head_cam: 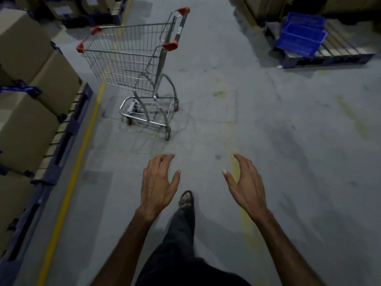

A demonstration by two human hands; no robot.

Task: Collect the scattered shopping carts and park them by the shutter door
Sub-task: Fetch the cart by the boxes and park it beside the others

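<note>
- Silver wire shopping cart w/ red plastic corner caps and a dark push handle: stands upright on all its wheels on the grey concrete floor, upper-left of centre, well ahead of the person. Basket holds nothing visible; handle end faces right/away.
- Cart sits just right of the yellow painted floor line, close to it but not clearly crossing.
- Left hand: held out over the floor, fingers spread & lightly curved, holding nothing, well short of the cart.
- Right hand: same pose, fingers apart and gently bent, nothing in it, apart from the left hand.
- Between the forearms: one leg in dark trousers, foot in a dark open sandal stepping fwd.
- Left edge: brown cardboard boxes stacked on a dark blue pallet.
- Top right: blue plastic crates nested on a wooden-slat pallet; more cartons behind, blurred.
</note>
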